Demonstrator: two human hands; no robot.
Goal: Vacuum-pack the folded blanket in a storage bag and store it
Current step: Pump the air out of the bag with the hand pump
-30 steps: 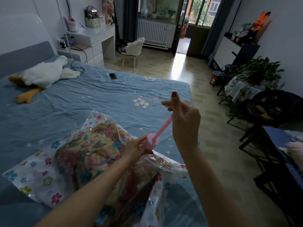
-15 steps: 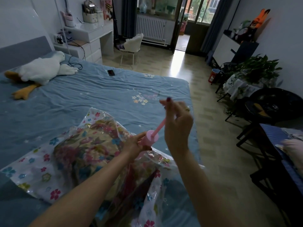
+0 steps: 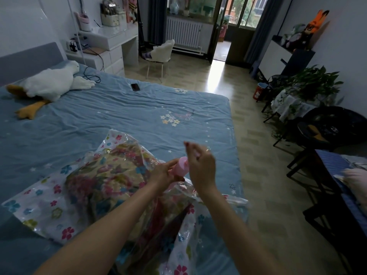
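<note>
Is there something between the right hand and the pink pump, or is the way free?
Nothing visible stands between them. The right hand is right beside the top of the pink pump, which the left hand grips over the storage bag. Whether the right hand's fingers touch the pump's handle cannot be told.

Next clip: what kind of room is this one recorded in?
A home bedroom, most likely. A bed with a blue sheet fills most of the view, a white goose plush toy lies by the headboard, and a white dressing desk with drawers stands against the wall next to it.
</note>
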